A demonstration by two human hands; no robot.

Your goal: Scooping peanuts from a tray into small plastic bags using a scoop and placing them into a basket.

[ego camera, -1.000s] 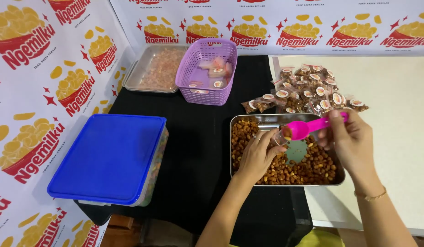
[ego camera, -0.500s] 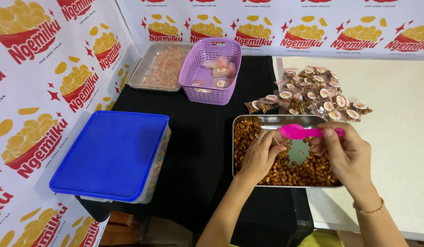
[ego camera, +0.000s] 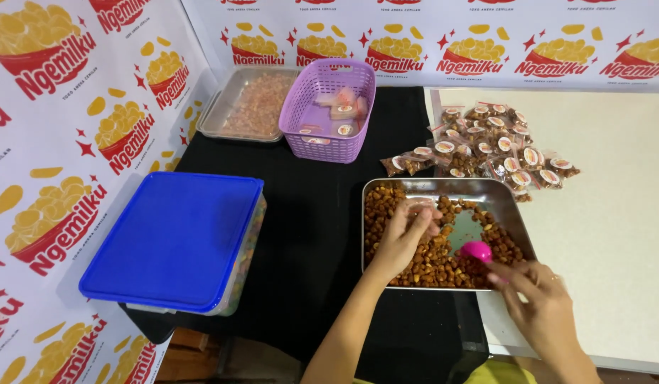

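The pink scoop (ego camera: 477, 251) was up in the air over the tray a moment ago, with a small bag under it; now it is down in the nuts at about 4 o'clock in the steel tray (ego camera: 443, 186). The right hand (ego camera: 539, 311) has dropped low and pinches the scoop's handle. The left hand (ego camera: 404, 235) has moved to 9 o'clock in the tray, fingers curled around a small clear bag (ego camera: 420, 207). The wall cover (ego camera: 73, 128) at 9 and 12 o'clock is white, with red bowls of yellow chips and red writing. The big box with a blue lid (ego camera: 174, 238) sits at 8 o'clock. The purple basket (ego camera: 329, 107) at 12 o'clock holds little packs with round labels. The pile of small filled bags (ego camera: 486, 146) with round white labels lies at 1 o'clock.
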